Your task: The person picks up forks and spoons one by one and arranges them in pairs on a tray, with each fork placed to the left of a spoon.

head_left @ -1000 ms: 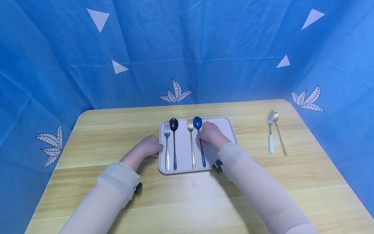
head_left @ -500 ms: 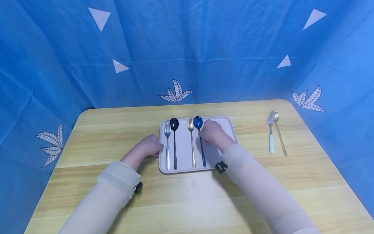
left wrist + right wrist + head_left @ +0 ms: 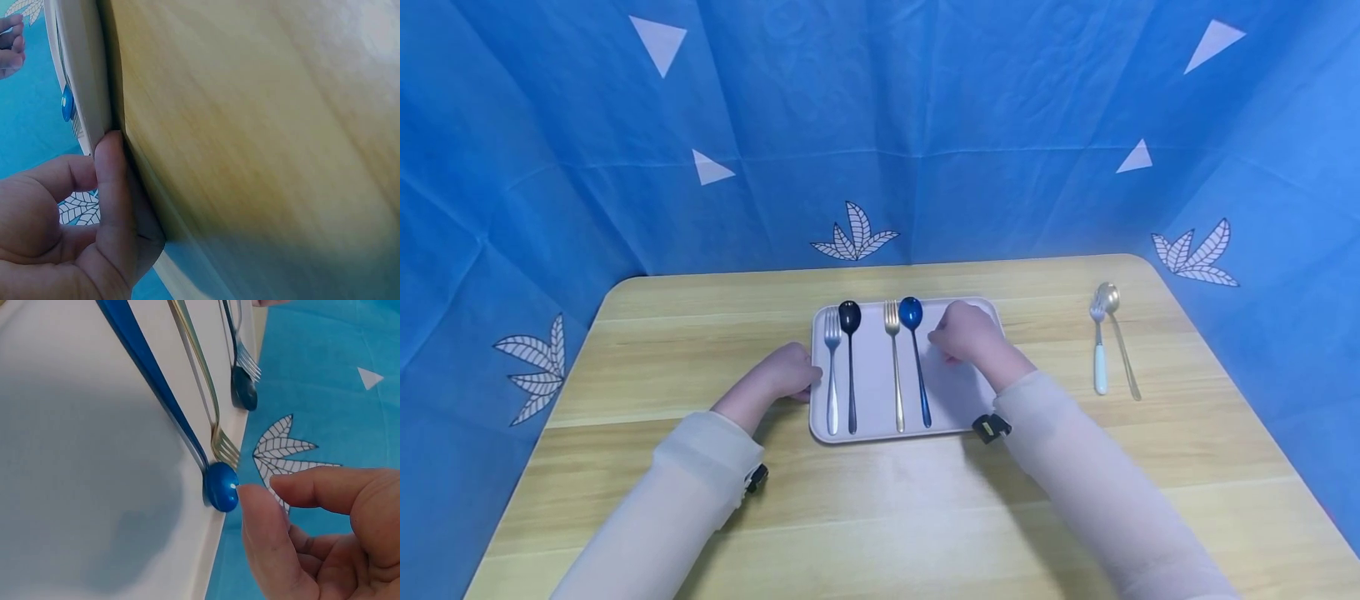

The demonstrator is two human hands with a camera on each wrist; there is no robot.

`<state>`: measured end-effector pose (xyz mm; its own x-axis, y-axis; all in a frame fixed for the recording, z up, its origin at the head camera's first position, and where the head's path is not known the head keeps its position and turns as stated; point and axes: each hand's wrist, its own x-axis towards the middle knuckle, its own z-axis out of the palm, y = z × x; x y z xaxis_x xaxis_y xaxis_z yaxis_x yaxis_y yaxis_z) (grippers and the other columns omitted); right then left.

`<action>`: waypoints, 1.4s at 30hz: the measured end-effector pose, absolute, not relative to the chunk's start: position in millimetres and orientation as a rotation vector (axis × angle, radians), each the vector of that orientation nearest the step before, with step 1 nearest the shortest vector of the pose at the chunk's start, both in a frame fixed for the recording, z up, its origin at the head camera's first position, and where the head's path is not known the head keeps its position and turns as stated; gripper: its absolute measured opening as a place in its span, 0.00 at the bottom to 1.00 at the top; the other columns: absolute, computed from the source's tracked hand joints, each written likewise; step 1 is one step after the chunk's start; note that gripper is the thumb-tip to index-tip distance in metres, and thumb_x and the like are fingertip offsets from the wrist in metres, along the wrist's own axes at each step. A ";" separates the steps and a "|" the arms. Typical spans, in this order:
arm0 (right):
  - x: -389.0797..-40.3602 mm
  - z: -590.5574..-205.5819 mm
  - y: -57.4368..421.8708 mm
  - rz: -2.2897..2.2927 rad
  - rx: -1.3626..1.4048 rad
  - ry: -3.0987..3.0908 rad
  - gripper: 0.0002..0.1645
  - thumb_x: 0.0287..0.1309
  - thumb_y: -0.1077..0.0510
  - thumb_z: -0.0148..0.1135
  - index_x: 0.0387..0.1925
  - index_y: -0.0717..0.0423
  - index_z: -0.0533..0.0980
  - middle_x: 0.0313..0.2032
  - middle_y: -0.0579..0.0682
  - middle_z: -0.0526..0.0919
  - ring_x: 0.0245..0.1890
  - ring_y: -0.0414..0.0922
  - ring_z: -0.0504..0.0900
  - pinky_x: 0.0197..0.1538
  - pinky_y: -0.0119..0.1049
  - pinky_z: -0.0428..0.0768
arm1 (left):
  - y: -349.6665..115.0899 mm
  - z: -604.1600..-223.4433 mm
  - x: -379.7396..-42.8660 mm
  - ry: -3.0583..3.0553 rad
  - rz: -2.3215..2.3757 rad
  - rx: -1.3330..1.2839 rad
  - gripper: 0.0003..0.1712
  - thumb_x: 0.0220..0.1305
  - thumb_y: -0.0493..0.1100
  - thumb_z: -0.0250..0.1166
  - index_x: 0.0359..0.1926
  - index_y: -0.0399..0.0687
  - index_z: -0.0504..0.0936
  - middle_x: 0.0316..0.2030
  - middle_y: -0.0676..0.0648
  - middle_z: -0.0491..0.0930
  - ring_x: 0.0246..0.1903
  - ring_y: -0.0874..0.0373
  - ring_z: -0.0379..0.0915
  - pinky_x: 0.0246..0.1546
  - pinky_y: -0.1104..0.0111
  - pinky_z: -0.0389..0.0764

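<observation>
My left hand [image 3: 787, 372] pinches the left rim of a pale rectangular tray [image 3: 871, 400]; the left wrist view shows finger and thumb at the tray's edge [image 3: 84, 69]. On the tray, from left to right, lie a silver fork [image 3: 832, 333], a black spoon [image 3: 850, 318], a gold fork [image 3: 892, 321] and a blue spoon [image 3: 912, 314], heads away from me. My right hand [image 3: 967, 333] is over the tray's right part, just right of the blue spoon. In the right wrist view its thumb and index finger stand slightly apart, holding nothing, near the blue spoon's bowl [image 3: 222, 487].
On the right of the wooden table [image 3: 880, 517] lie a fork with a light-blue handle [image 3: 1100, 367] and a gold spoon [image 3: 1123, 350], their heads overlapping. A blue patterned curtain [image 3: 775, 108] surrounds the table's back and sides.
My right hand has let go of the blue spoon and moved to the right, away from it. The left hand stays at the tray's left rim.
</observation>
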<state>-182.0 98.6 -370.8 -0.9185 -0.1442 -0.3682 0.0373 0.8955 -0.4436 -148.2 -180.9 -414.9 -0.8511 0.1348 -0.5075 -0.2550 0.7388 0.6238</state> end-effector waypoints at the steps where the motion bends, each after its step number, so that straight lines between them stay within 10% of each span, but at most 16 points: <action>1: -182.0 -369.9 100.7 -0.636 -0.080 2.665 0.18 0.66 0.56 0.59 0.22 0.61 0.81 0.16 0.48 0.80 0.21 0.43 0.83 0.39 0.39 0.79 | -180.8 -415.1 -148.3 2.403 0.971 -0.090 0.09 0.66 0.35 0.54 0.27 0.39 0.74 0.26 0.44 0.80 0.23 0.55 0.78 0.31 0.66 0.79; 42: -182.2 -352.9 199.4 -0.872 0.057 2.587 0.17 0.68 0.55 0.58 0.44 0.68 0.73 0.38 0.62 0.80 0.32 0.51 0.85 0.41 0.44 0.86 | -180.3 -412.2 -145.8 2.419 0.949 -0.102 0.09 0.66 0.36 0.55 0.29 0.38 0.76 0.25 0.45 0.80 0.23 0.55 0.76 0.31 0.66 0.78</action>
<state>-182.2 199.4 -352.9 -0.9161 -0.0895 -0.3909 0.1654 0.8038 -0.5715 -145.8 -180.3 -412.2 -0.8544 0.1198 -0.5057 -0.2558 0.7500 0.6100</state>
